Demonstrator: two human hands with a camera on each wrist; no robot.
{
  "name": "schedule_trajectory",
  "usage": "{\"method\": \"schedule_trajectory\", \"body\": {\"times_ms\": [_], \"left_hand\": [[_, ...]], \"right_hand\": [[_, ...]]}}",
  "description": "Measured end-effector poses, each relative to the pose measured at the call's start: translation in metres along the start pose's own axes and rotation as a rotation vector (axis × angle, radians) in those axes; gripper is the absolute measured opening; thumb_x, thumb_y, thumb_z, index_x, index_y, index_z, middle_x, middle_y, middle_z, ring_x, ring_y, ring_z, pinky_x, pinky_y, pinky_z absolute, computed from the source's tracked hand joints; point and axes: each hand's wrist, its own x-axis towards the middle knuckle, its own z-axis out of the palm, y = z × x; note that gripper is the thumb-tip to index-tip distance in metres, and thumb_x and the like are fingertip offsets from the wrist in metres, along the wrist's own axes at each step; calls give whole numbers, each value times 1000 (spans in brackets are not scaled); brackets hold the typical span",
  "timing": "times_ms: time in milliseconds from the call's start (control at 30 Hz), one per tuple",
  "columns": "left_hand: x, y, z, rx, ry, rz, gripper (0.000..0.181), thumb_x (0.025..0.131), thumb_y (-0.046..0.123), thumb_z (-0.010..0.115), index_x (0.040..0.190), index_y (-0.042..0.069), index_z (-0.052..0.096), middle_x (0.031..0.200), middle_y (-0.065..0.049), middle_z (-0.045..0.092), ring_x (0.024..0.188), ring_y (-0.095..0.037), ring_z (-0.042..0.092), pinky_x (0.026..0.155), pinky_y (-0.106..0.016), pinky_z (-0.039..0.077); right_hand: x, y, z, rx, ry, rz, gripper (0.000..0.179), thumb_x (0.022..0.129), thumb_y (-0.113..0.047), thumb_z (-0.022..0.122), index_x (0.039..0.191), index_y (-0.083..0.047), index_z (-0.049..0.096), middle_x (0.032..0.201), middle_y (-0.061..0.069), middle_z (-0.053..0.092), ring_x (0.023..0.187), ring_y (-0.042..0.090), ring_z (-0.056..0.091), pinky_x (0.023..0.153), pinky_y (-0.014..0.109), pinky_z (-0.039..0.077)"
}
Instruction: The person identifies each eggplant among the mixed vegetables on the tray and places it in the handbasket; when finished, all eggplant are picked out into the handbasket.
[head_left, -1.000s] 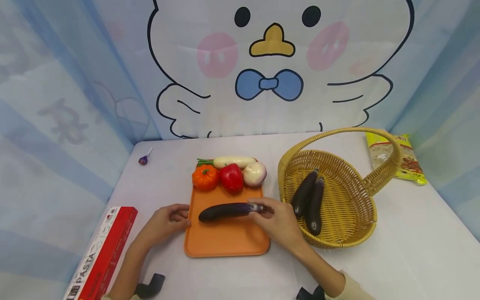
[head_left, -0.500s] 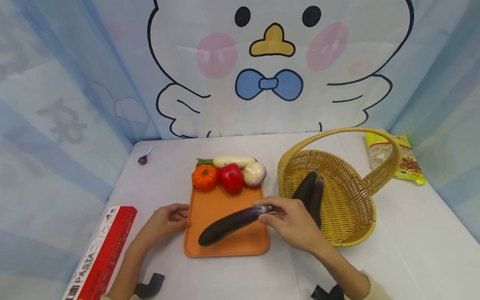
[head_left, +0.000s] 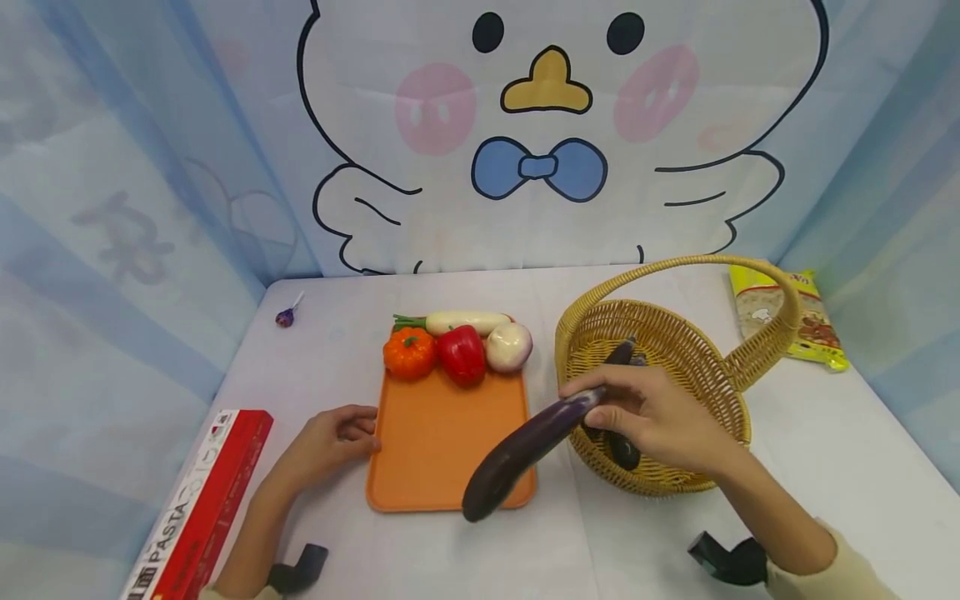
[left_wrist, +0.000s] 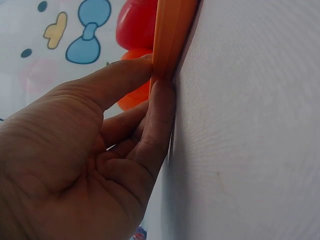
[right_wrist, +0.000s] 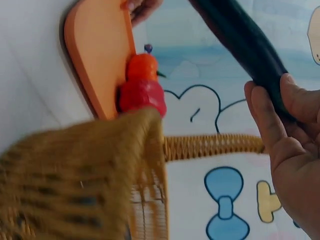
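Note:
A long dark eggplant [head_left: 525, 454] hangs tilted from my right hand [head_left: 660, 417], its stem end pinched between thumb and fingers. The hand is over the wicker basket's left part, and the eggplant's lower end is above the orange tray's [head_left: 420, 450] right front corner. Two more eggplants [head_left: 624, 451] lie in the wicker basket [head_left: 682, 400], partly hidden by that hand. My left hand [head_left: 330, 446] pinches the tray's left rim; in the left wrist view, its thumb and finger [left_wrist: 162, 107] meet the edge. The right wrist view shows the held eggplant [right_wrist: 245, 45] beyond the basket.
Along the tray's back are an orange pumpkin-like vegetable [head_left: 409, 353], a red bell pepper [head_left: 462, 356], a white-purple round vegetable [head_left: 509, 347] and a white radish [head_left: 467, 322]. A red pasta box [head_left: 202, 508], a lollipop [head_left: 287, 317] and a yellow bag [head_left: 810, 321] stand around.
My right hand has lifted the eggplant off the tray and carried it right, toward the basket, tilting its free end downward. My left hand has stayed at the tray's edge.

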Motion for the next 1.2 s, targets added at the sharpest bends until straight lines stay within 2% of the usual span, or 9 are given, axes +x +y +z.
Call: {"method": "schedule_trajectory", "body": {"times_ms": [133,267,433,700,967,1067,1200], "left_hand": [[1,0,0,0,4,-7,57,84,33,79,132,9,61,102,0,67,92,-16,64,88,-37,54],[1,-1,-1,-3,-1,-5,59,84,34,80,133,8,60,103,0,67,92,-17,64,88,-38,54],[1,-3,-1,-10,-2,-11,59,84,34,79,134,8,59,103,0,67,92,-17,64,89,-39,54],[2,-3,-1,-14,0,-16,61,83,35,80,133,8,59,103,-1,67,92,-17,64,88,-39,54],[1,-2,-1,-17,-5,-8,60,83,34,80,133,7,59,104,-1,67,92,-17,64,88,-39,54],[1,-2,-1,-23,-5,-11,59,84,33,80,133,8,60,104,-1,67,92,-17,64,88,-38,54],[2,-1,1,-22,-4,-17,58,84,33,80,133,8,60,103,-1,68,92,-17,64,88,-38,54]], "right_hand": [[-2,1,-20,-89,-2,-6,30,90,-5,70,116,-21,70,104,-6,68,86,18,62,77,31,57],[-3,3,-36,-112,-37,-43,33,90,-1,69,117,-19,70,107,-4,68,88,18,62,78,30,56],[-3,5,-51,-134,-84,-28,31,92,-1,66,116,-20,69,108,-4,67,90,19,61,78,30,56],[-5,7,-74,-238,-71,-22,35,91,3,65,118,-20,67,111,-5,65,93,16,62,81,26,54],[1,8,-107,-322,-65,-12,35,92,5,64,119,-17,66,104,-6,67,85,15,63,72,25,54],[3,10,-117,-369,-54,3,35,92,4,65,120,-17,66,104,-6,67,86,15,63,72,23,53],[5,13,-125,-379,-28,79,32,93,2,64,120,-15,66,103,-4,67,84,16,62,71,23,52]]}}
